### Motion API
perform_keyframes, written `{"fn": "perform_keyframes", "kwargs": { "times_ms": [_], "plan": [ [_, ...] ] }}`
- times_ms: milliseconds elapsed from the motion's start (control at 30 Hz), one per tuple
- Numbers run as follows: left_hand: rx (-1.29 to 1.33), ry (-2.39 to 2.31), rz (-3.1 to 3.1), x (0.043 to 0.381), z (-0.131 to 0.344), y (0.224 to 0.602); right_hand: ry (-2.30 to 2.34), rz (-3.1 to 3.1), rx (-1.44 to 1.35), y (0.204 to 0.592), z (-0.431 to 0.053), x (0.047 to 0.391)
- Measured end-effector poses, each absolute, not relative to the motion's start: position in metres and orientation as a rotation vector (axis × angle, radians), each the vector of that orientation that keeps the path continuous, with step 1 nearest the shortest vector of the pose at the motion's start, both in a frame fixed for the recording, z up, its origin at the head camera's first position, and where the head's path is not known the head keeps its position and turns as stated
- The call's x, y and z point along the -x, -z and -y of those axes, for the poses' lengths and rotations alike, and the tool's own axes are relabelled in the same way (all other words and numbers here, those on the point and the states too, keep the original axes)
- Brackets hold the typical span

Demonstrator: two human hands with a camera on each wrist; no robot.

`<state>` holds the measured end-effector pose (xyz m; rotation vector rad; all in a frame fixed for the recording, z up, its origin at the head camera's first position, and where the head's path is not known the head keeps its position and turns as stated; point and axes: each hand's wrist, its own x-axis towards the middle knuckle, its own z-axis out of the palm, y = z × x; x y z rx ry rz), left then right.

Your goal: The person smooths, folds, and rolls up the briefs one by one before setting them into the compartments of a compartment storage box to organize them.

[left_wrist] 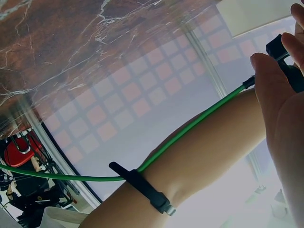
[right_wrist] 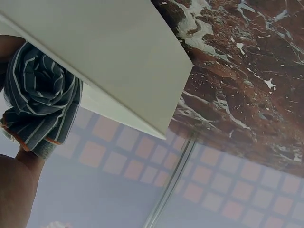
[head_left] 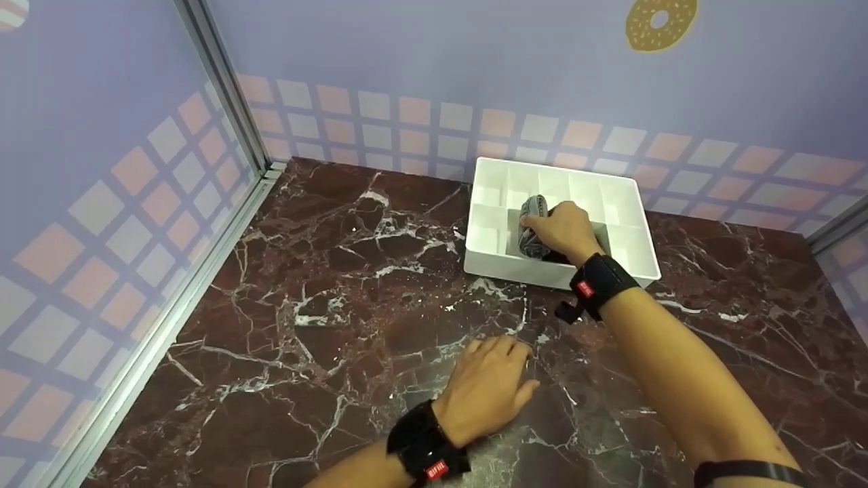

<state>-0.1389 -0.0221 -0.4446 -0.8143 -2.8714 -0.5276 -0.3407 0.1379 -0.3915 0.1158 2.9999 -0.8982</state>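
Note:
A white divided box stands at the back of the table. My right hand is over its front middle and grips a rolled, grey-blue striped cloth, with the thumb on the near side. In the right wrist view the rolled cloth shows its coiled end and an orange-trimmed edge, beside the box wall. Something dark under the hand is mostly hidden. My left hand lies palm down over the table in front of the box, fingers loosely bent, holding nothing.
The table has a dark red marbled top. Patterned walls stand behind and at the sides, with a metal post at the left corner. A green cable runs along the right forearm.

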Motion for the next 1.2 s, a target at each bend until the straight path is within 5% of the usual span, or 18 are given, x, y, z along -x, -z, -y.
{"fn": "perform_keyframes", "kwargs": {
  "times_ms": [1200],
  "plan": [
    [0.849,0.488,2.844,0.14,0.021,0.448,0.497,-3.176,0.044,0.407,-0.111,0.35]
  ]
}}
